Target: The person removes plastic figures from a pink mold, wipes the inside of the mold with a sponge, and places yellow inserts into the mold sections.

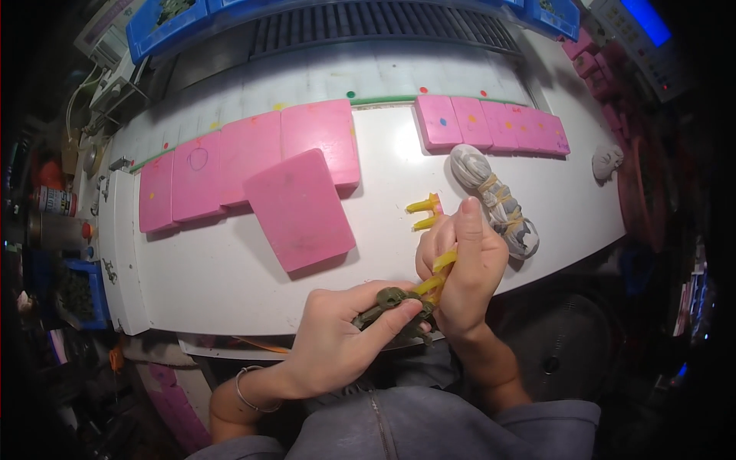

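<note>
On the flat white table point(207, 284), a loose pink rectangular block point(300, 211) is lying before a long row of oblong pink blocks point(249, 149); rightward, a banded grey-and-white cloth bundle point(500, 203) is resting before a shorter row of oblong pink blocks point(498, 126).

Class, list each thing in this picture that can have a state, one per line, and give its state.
left hand: closed on the dark green piece
dark green piece: gripped
right hand: closed on the yellow pieces
yellow pieces: gripped
loose pink block: lying askew
grey-and-white bundle: tied with bands
screen: lit blue
</note>
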`<move>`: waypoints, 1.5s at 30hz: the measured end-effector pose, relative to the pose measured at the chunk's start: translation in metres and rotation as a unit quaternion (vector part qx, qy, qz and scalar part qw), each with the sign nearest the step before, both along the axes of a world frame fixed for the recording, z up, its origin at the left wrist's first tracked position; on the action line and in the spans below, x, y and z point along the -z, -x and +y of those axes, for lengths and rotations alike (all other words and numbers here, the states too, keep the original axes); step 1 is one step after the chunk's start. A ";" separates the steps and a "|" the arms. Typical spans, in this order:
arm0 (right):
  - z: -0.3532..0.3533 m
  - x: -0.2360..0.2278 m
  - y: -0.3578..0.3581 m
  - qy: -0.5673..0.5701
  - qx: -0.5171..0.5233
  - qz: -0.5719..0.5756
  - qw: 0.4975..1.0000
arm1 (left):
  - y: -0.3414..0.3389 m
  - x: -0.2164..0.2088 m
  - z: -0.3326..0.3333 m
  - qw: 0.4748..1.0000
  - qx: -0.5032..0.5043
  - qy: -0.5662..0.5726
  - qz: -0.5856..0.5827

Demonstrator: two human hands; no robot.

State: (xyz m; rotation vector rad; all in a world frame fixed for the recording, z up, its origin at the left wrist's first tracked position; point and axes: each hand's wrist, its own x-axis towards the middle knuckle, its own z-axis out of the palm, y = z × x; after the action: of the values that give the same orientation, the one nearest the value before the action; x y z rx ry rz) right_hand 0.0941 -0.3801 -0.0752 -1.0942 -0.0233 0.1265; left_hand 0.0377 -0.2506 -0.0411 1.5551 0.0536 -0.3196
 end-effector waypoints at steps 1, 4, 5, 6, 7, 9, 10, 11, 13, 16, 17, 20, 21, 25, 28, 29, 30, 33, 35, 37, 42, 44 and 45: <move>0.000 0.001 0.001 0.035 0.006 -0.019 0.999 | 0.003 0.004 -0.001 1.000 -0.012 0.022 0.015; -0.002 0.004 0.000 0.095 -0.005 -0.044 0.995 | 0.004 0.010 0.001 0.996 -0.016 0.067 0.056; -0.003 0.002 -0.001 0.120 -0.014 -0.042 0.992 | 0.005 0.010 0.002 0.992 -0.009 0.091 0.083; -0.003 0.001 -0.002 0.146 -0.024 -0.040 0.988 | 0.005 0.011 0.002 0.992 -0.009 0.092 0.082; -0.003 0.001 -0.003 0.147 -0.025 -0.041 0.988 | 0.005 0.011 0.002 0.992 -0.006 0.092 0.081; -0.005 0.005 -0.005 0.170 -0.005 -0.038 0.985 | 0.006 0.012 0.002 0.993 -0.004 0.092 0.077; -0.007 0.005 -0.007 0.170 -0.005 -0.040 0.985 | 0.006 0.014 0.002 0.992 0.012 0.079 0.093; -0.009 0.006 -0.010 0.177 0.008 -0.032 0.984 | 0.007 0.016 0.003 0.991 0.028 0.067 0.111; -0.011 0.006 -0.013 0.184 0.021 -0.025 0.982 | 0.007 0.015 0.005 0.986 0.045 0.072 0.146; -0.015 0.004 -0.013 0.210 0.024 -0.035 0.977 | 0.001 0.015 0.005 0.973 0.080 0.078 0.201; -0.016 0.001 -0.012 0.219 -0.006 -0.032 0.975 | 0.001 0.021 0.004 0.980 0.075 0.064 0.175; -0.012 -0.004 -0.007 0.239 -0.040 -0.047 0.969 | -0.002 0.025 0.003 0.984 0.050 0.067 0.159; -0.011 -0.004 -0.004 0.251 -0.042 -0.066 0.965 | -0.001 0.028 0.002 0.980 0.044 0.110 0.159; -0.013 -0.006 -0.008 0.286 -0.101 -0.047 0.952 | -0.008 0.022 0.006 0.977 0.102 0.076 0.170; -0.012 -0.003 -0.010 0.308 -0.057 -0.101 0.944 | -0.009 0.020 0.010 0.976 0.129 0.044 0.168; -0.015 -0.003 -0.017 0.307 -0.058 -0.102 0.944 | -0.008 0.018 0.012 0.977 0.140 0.025 0.159; -0.022 -0.001 -0.029 0.284 0.025 -0.042 0.958 | -0.008 0.017 0.017 0.957 0.238 0.062 0.152; -0.045 -0.003 -0.034 0.286 0.088 -0.008 0.954 | 0.011 0.011 0.019 0.958 0.210 0.003 0.196; -0.047 0.003 -0.024 0.362 -0.004 -0.082 0.929 | 0.017 0.029 0.025 0.997 0.032 0.005 0.073; -0.044 0.019 -0.015 0.432 -0.082 -0.137 0.888 | 0.011 0.030 0.025 0.997 -0.045 -0.035 -0.052; -0.026 0.029 -0.010 0.462 0.037 -0.332 0.821 | 0.004 0.038 0.026 0.935 -0.033 -0.165 -0.311; -0.026 0.016 0.000 0.388 -0.018 -0.326 0.862 | 0.006 0.035 0.025 0.862 -0.044 -0.265 -0.429; -0.025 0.000 0.010 0.270 -0.163 -0.081 0.945 | 0.005 0.040 0.027 0.832 -0.038 -0.280 -0.478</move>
State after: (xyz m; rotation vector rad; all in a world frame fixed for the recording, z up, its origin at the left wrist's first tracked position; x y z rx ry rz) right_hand 0.0840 -0.4056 -0.0755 -1.6443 -0.3366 0.3546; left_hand 0.0324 -0.2232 -0.0809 2.1336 -0.6260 0.6259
